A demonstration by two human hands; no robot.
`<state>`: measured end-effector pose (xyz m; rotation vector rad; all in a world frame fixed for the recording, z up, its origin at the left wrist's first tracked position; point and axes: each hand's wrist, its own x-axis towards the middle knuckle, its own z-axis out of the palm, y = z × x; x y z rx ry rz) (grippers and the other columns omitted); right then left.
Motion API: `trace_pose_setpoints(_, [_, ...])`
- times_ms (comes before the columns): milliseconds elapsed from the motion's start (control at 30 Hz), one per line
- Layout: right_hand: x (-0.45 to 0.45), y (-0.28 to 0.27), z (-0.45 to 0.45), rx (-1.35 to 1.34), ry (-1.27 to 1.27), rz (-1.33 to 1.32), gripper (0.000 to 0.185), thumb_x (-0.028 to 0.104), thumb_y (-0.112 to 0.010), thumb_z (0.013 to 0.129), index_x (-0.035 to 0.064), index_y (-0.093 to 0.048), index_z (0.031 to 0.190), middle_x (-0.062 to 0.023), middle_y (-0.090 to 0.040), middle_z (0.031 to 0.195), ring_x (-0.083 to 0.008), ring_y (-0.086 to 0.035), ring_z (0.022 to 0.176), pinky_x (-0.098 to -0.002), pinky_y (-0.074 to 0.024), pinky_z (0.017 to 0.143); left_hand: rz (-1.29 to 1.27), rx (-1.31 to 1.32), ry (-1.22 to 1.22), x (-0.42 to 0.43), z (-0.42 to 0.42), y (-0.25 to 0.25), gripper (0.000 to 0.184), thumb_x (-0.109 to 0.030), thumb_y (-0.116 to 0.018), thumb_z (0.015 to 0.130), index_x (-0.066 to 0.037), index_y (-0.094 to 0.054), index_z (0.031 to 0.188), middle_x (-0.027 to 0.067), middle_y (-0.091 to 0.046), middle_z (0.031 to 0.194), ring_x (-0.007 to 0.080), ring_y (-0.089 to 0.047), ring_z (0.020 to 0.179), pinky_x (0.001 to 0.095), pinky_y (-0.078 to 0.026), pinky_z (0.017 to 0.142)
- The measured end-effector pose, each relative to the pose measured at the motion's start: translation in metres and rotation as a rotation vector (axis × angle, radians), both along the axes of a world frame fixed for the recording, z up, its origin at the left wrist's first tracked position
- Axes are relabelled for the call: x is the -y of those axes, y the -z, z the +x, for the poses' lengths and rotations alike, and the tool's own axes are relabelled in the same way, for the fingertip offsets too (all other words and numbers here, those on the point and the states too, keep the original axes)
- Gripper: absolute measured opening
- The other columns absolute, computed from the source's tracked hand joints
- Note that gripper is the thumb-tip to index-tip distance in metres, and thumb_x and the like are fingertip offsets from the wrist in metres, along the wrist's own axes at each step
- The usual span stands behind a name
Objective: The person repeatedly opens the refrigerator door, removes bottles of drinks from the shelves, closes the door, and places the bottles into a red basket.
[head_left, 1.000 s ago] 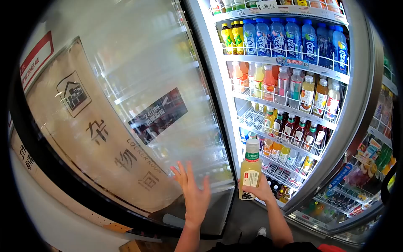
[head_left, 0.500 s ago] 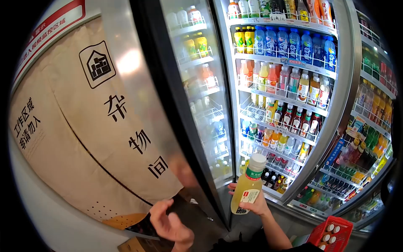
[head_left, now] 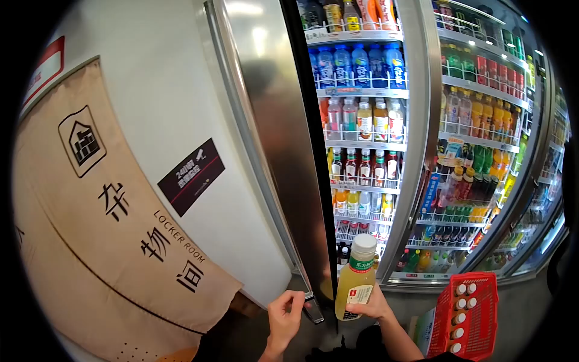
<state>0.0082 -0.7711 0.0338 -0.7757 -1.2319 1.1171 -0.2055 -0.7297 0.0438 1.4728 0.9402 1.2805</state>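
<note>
My right hand [head_left: 374,304] is wrapped around a large bottle of pale yellow drink [head_left: 354,283], which has a white cap, a green neck band and a cream label. The bottle is held nearly upright, beside the dark edge of the open fridge door [head_left: 280,120]. My left hand [head_left: 284,320] is closed with its fingers curled, and nothing shows in it. It is close to the lower end of the door's metal handle [head_left: 241,114]; whether it touches the door I cannot tell.
Behind the door edge, lit fridge shelves [head_left: 368,145] hold rows of bottles. More glass-fronted fridges [head_left: 476,145] continue to the right. A red basket [head_left: 487,320] with several white-capped bottles stands at lower right. A beige curtain [head_left: 139,205] hangs on the left.
The view has turned right, and the door now shows its outer face, covering more of the shelves. My left hand's fingers have curled in. The bottle stays in my right hand.
</note>
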Motion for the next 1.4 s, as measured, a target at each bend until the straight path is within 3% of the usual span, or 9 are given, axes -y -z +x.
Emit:
trace_pose_setpoints(433, [0.014,0.034,0.067,-0.059,0.407,-0.099,0.069,0.014,-0.082,0.069,0.0005,-0.046,0.126,-0.0078,-0.061,0.108,-0.0160,-0.060,0.098,-0.0328,-0.0494,0.086,-0.131,0.014,0.426,-0.037,0.108,-0.004,0.017,-0.011,-0.067,0.089,0.005,-0.064,0.092,0.0087,-0.067,0.078,0.0121,-0.063,0.073,0.0237,-0.048,0.070])
trace_pose_setpoints(500, [0.009,0.036,0.080,-0.042,0.449,-0.088,0.067,0.014,-0.081,0.070,0.0007,-0.046,0.126,-0.0083,-0.061,0.108,-0.0161,-0.060,0.097,-0.0330,-0.0497,0.085,-0.131,0.016,0.480,-0.050,0.130,0.000,0.013,-0.006,-0.069,0.086,0.005,-0.067,0.090,0.0064,-0.069,0.082,0.0081,-0.064,0.075,0.0214,-0.051,0.070])
trace_pose_setpoints(700, [-0.010,0.041,0.128,-0.107,0.551,-0.022,0.072,0.014,-0.080,0.071,0.0009,-0.044,0.132,-0.0089,-0.056,0.122,-0.0171,-0.055,0.111,-0.0338,-0.0463,0.093,-0.148,-0.075,0.594,-0.087,0.196,-0.005,0.013,-0.007,-0.069,0.086,0.005,-0.067,0.090,0.0064,-0.070,0.082,0.0064,-0.062,0.074,0.0202,-0.049,0.068])
trace_pose_setpoints(767, [-0.015,0.037,0.148,-0.129,0.519,-0.106,0.079,0.012,-0.079,0.069,-0.0045,-0.039,0.135,-0.0204,-0.047,0.138,-0.0263,-0.048,0.126,-0.0393,-0.0380,0.106,-0.157,-0.064,0.621,-0.100,0.219,-0.003,0.013,-0.007,-0.069,0.086,0.005,-0.067,0.090,0.0061,-0.070,0.082,0.0059,-0.062,0.074,0.0199,-0.048,0.067])
trace_pose_setpoints(800, [-0.019,0.038,0.157,-0.149,0.534,-0.115,0.079,0.012,-0.079,0.069,-0.0045,-0.039,0.135,-0.0204,-0.047,0.138,-0.0263,-0.048,0.126,-0.0393,-0.0380,0.106,-0.128,-0.014,0.634,-0.108,0.233,-0.003,0.013,-0.008,-0.069,0.087,0.005,-0.067,0.089,0.0059,-0.070,0.082,0.0054,-0.061,0.073,0.0195,-0.047,0.066])
trace_pose_setpoints(967, [-0.038,0.047,0.207,-0.073,0.654,-0.104,0.078,0.016,-0.081,0.067,-0.0030,-0.043,0.132,-0.0185,-0.055,0.129,-0.0245,-0.054,0.119,-0.0377,-0.0443,0.099,-0.160,-0.033,0.664,-0.140,0.289,-0.009,0.015,-0.012,-0.067,0.089,0.004,-0.066,0.090,0.0052,-0.069,0.080,0.0037,-0.057,0.070,0.0184,-0.044,0.064])
trace_pose_setpoints(1000, [-0.043,0.047,0.214,-0.080,0.677,-0.035,0.072,0.016,-0.081,0.070,0.0022,-0.044,0.130,-0.0079,-0.058,0.116,-0.0165,-0.057,0.106,-0.0322,-0.0460,0.091,-0.151,-0.057,0.647,-0.147,0.298,-0.012,0.015,-0.012,-0.066,0.090,0.003,-0.066,0.088,0.0045,-0.069,0.079,0.0030,-0.056,0.069,0.0181,-0.042,0.062])
trace_pose_setpoints(1167, [-0.054,0.054,0.239,-0.114,0.741,-0.127,0.075,0.016,-0.081,0.070,0.0020,-0.042,0.132,-0.0078,-0.058,0.116,-0.0167,-0.056,0.107,-0.0326,-0.0444,0.093,-0.090,-0.139,0.591,-0.179,0.338,-0.013,0.016,-0.012,-0.064,0.091,0.002,-0.063,0.084,0.0046,-0.069,0.079,0.0016,-0.052,0.066,0.0175,-0.038,0.059])
trace_pose_setpoints(1400, [-0.074,0.051,0.241,-0.094,0.825,-0.169,0.076,0.016,-0.080,0.071,0.0008,-0.041,0.135,-0.0085,-0.057,0.120,-0.0170,-0.055,0.110,-0.0336,-0.0436,0.096,-0.091,-0.079,0.730,-0.223,0.372,-0.014,0.016,-0.009,-0.062,0.092,0.005,-0.062,0.085,0.0106,-0.071,0.087,0.0049,-0.059,0.076,0.0180,-0.044,0.067])
